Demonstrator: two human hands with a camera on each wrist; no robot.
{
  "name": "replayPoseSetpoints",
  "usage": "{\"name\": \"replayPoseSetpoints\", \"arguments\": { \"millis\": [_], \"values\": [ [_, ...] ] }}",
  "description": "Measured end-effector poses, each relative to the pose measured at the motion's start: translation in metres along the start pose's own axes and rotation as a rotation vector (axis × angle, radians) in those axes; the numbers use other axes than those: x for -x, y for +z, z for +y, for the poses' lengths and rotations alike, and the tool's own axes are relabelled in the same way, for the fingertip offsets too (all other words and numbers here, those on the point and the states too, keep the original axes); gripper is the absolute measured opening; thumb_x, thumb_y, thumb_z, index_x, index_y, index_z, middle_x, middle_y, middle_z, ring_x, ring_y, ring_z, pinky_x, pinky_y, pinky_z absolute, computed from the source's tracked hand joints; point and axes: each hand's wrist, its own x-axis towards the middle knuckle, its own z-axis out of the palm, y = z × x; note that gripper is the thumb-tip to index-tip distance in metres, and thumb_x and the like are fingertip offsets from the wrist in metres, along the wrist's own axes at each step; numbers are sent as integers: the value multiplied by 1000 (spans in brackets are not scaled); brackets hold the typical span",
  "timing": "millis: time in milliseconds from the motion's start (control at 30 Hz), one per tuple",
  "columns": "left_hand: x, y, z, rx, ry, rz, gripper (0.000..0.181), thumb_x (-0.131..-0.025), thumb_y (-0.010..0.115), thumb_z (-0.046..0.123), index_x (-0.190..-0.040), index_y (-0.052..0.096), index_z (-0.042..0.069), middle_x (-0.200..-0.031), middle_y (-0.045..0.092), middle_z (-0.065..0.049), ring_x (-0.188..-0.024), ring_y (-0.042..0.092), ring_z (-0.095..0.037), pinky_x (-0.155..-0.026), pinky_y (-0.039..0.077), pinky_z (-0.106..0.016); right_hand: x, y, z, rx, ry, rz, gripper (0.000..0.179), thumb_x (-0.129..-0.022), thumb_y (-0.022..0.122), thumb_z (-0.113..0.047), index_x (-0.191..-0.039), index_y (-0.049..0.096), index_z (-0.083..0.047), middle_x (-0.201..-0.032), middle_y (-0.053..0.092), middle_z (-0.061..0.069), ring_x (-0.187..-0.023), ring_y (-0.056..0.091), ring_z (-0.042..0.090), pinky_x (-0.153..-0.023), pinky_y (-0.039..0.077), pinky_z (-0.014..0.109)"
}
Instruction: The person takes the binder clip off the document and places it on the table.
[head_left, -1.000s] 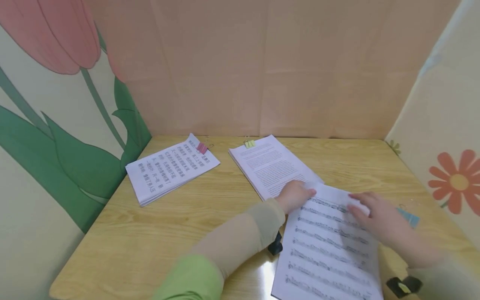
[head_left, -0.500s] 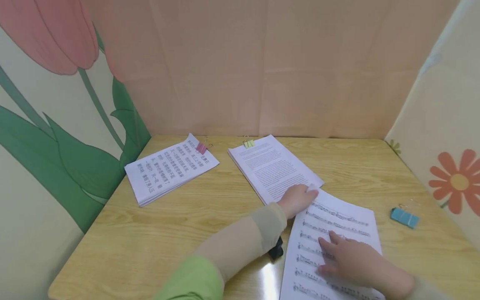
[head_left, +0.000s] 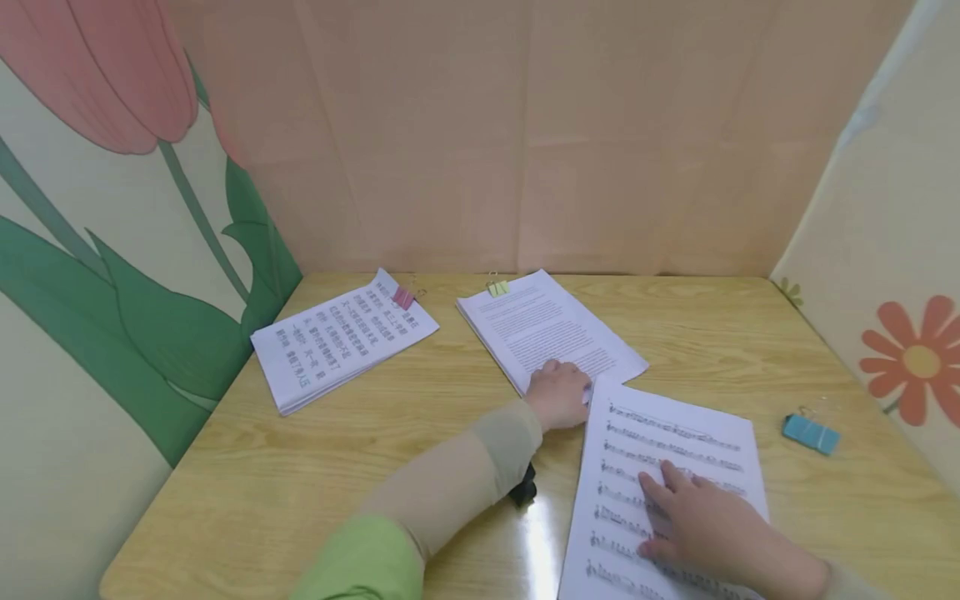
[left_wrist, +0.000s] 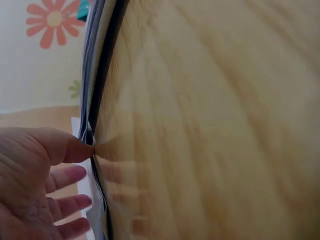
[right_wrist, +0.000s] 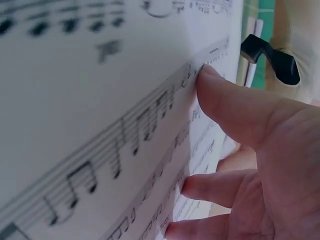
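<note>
Long axis of music stack runs near to far

The music stack lies on the table, forward and right; the right hand rests on its top page, fingers spread; the left hand, apart from the right, touches the left edge near the far corner; whether it pinches cannot be told; the blue clip lies right, nearer the right hand

On your left arm you wear a bright lime-green sleeve, then a beige stretch ending in a greyer cuff, with a small, angular black fitting below the wrist. A pale beige cuff edges your right wrist. Both hands are bare.
</note>
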Motion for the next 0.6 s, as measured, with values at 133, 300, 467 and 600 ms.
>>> {"name": "replayPoseSetpoints", "arguments": {
  "millis": [133, 300, 467, 600],
  "values": [
    [3, -2, -8, -11, -57, -41, 35, -85, 65, 35, -117, 62, 21, -115, 57, 4, -102, 48, -18, -84, 44, -38, 0, 1, 0, 11, 7, 15, 98, -69, 56, -80, -135, 54, -7, -136, 46, 30, -108, 52, 56, -80, 44, 68],
    [9, -9, -22, -34, -38, -83, 37, -85, 66, 29, -118, 61, 15, -106, 58, 0, -91, 48, -19, -74, 46, -35, -1, 3, 3, 8, 11, 14, 100, -69, 54, -82, -136, 54, -8, -136, 46, 31, -108, 51, 57, -81, 43, 68],
    [20, -15, -38, -45, -44, -140, 41, -88, 66, 28, -124, 57, 13, -111, 57, -1, -95, 50, -19, -74, 48, -34, -1, 1, 6, -11, 26, 18, 98, -68, 56, -81, -136, 54, -9, -138, 46, 29, -111, 49, 57, -83, 42, 69],
    [26, -19, -45, -57, -45, -147, 42, -89, 65, 28, -126, 57, 12, -116, 57, -3, -99, 51, -21, -78, 49, -35, -5, 5, 11, -8, 41, 13, 95, -68, 60, -77, -136, 54, -10, -138, 45, 28, -112, 48, 57, -84, 41, 69]
  ]
}}
